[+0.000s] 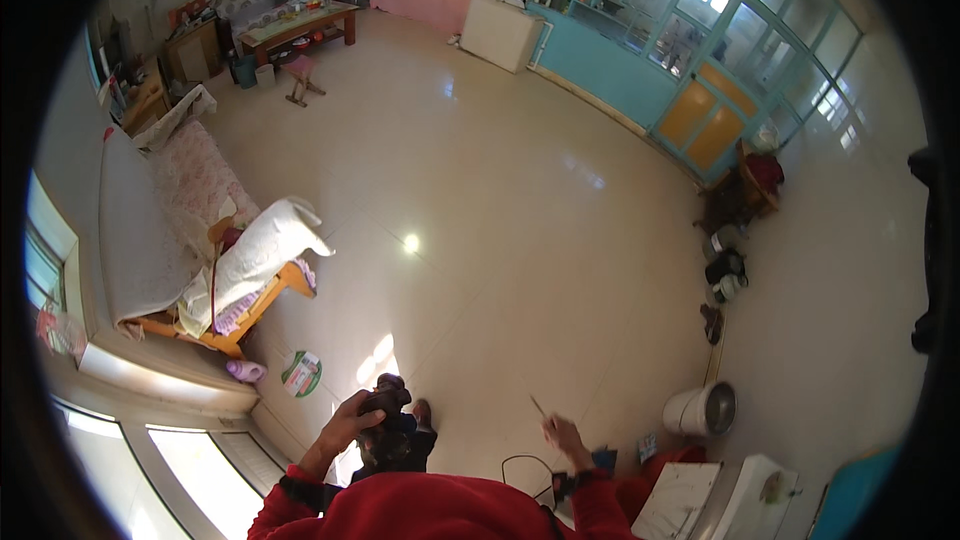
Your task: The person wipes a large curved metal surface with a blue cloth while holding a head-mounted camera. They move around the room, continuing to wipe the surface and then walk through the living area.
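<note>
My left hand point(346, 424), at the lower left of the head view, grips a dark object point(388, 397), perhaps a shoe; its kind is not clear. A brown shoe point(422, 414) shows on the floor just to its right, below my body. My right hand point(561, 435) is closed around a thin, pointed stick-like tool point(538, 406), whose tip points up and to the left. Beside my right wrist, a dark loop of cord or wire point(525, 457) curves over the floor. My hands are well apart.
A wooden sofa with a white cover point(262, 255), a purple bottle point(246, 370) and a round green-edged item point(302, 374) are at left. White buckets point(682, 412) stand at right, near a white cabinet point(675, 499). A low table point(300, 24) is far off.
</note>
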